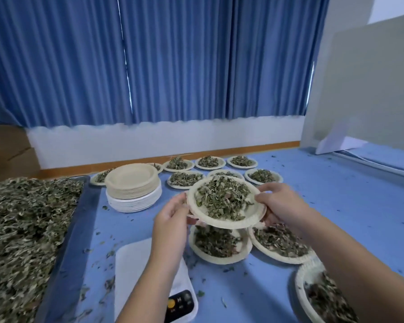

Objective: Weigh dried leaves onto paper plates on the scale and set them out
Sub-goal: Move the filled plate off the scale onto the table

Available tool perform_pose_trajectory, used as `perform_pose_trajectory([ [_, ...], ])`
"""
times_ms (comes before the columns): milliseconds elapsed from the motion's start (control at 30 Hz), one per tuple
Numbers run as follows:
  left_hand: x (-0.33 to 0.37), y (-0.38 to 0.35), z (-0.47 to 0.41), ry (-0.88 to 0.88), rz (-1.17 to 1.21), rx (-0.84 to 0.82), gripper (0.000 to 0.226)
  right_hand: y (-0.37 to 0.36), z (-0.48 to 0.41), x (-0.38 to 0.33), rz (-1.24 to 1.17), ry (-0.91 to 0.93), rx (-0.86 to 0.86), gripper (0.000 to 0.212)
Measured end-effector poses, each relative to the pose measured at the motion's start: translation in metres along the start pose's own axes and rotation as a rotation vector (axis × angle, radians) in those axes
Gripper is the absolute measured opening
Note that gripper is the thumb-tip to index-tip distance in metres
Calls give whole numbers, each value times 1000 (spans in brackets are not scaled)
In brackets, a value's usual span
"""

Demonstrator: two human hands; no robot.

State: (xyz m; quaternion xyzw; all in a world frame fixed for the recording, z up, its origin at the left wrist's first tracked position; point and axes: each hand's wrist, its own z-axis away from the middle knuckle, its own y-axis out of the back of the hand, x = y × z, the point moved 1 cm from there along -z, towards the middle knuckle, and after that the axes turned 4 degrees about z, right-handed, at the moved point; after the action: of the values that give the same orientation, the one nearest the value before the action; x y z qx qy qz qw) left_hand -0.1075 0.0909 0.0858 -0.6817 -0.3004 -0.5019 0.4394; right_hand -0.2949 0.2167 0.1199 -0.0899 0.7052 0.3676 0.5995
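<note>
A paper plate [247, 220] heaped with dried leaves [222, 197] hangs in the air above the blue table. My left hand [173, 213] grips its left rim and my right hand [280, 201] grips its right rim. Below and nearer to me lies the white scale [135, 271], its platform bare, partly under my left forearm. A big tray of loose dried leaves [21, 241] fills the left side. Several filled plates lie beneath and beyond the held plate, such as one filled plate [219, 245] directly under it.
A stack of unused paper plates [133, 183] stands left of the held plate. More filled plates sit at the back [210, 162] and at the right front [322, 297]. Leaf crumbs dot the blue table [336, 206]. A grey board [359, 89] leans at the right.
</note>
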Motion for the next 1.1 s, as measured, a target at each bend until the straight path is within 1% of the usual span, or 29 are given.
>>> perform_pose_trajectory([
  [100,-13,-35,0,4,69,40,20,42,-15,16,-22,-44,75,7],
  [167,-29,-51,4,22,66,63,19,67,-27,30,-11,-81,133,6],
  [233,-48,-63,11,31,3,68,20,90,-41,44,-8,-140,200,3],
  [300,-62,-71,16,12,-86,50,21,109,-54,60,-9,-209,259,12],
  [400,-73,-77,18,-29,-191,-5,27,129,-73,86,-9,-307,324,20],
  [533,-83,-70,19,-81,-304,-47,31,137,-94,121,27,-422,390,22],
  [667,-89,-69,17,-107,-343,-59,38,129,-112,145,14,-479,422,22],
  [800,-90,-70,14,-178,-406,-81,43,118,-127,156,-20,-526,412,24],
  [1033,-91,-74,11,-209,-475,-137,48,109,-145,161,-64,-546,381,27],
  [1100,-92,-74,10,-215,-479,-145,48,107,-148,161,-113,-530,362,22],
])
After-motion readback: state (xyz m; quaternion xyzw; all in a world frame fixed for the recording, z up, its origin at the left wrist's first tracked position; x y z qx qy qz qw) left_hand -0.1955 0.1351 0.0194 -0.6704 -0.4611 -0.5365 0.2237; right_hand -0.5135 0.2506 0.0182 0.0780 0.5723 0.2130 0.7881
